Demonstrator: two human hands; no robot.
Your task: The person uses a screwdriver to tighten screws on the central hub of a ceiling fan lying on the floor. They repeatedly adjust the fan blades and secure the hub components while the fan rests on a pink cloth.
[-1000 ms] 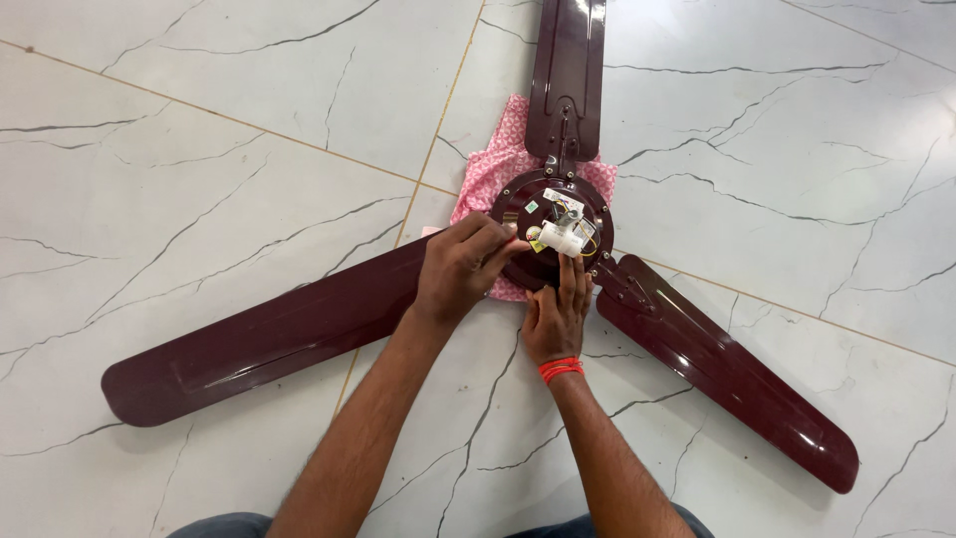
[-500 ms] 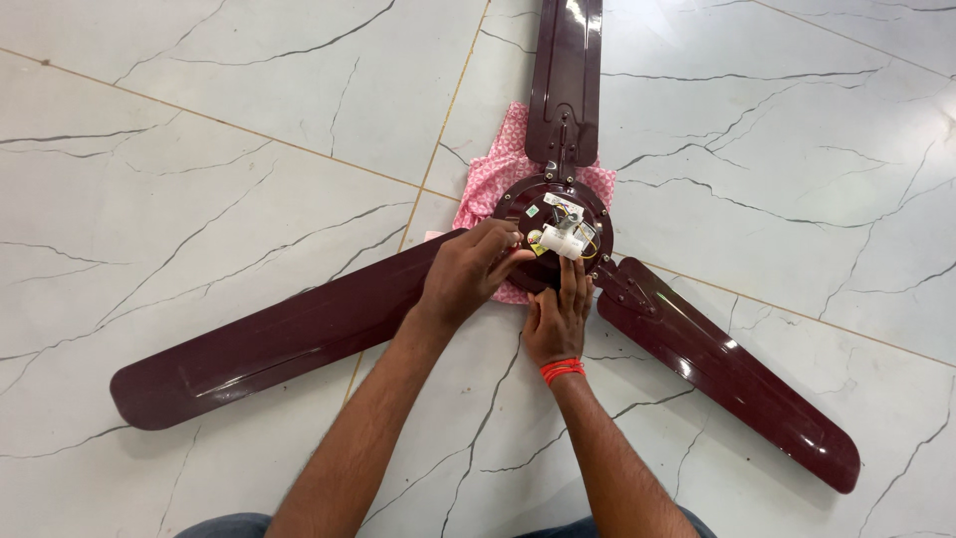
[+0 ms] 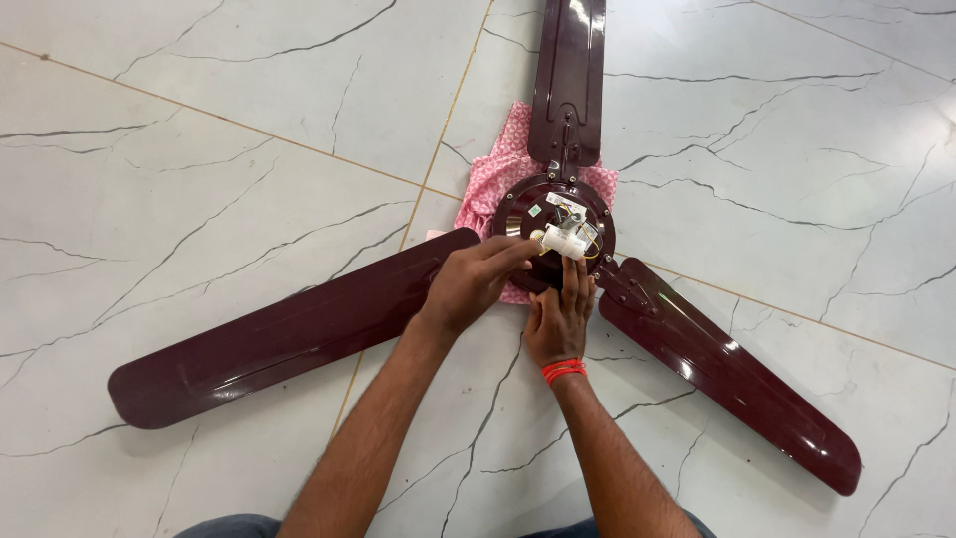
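The left hand (image 3: 473, 284) pinched at the white plastic part (image 3: 564, 242) on the fan's motor hub (image 3: 553, 231); the right hand (image 3: 560, 317), just below the hub, pressed its fingers up against that part, their grip unclear. The part looked light and brittle, best held by its body. Both forearms reached up from below the hub, which rested on a pink cloth (image 3: 503, 164) on the marble floor (image 3: 199, 149), three maroon blades (image 3: 289, 334) spreading outward.

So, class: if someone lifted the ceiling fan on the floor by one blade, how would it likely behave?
The fan would probably feel hub-heavy, since the motor sits centrally. The long thin blade might flex. Its glossy surface looks slippery.
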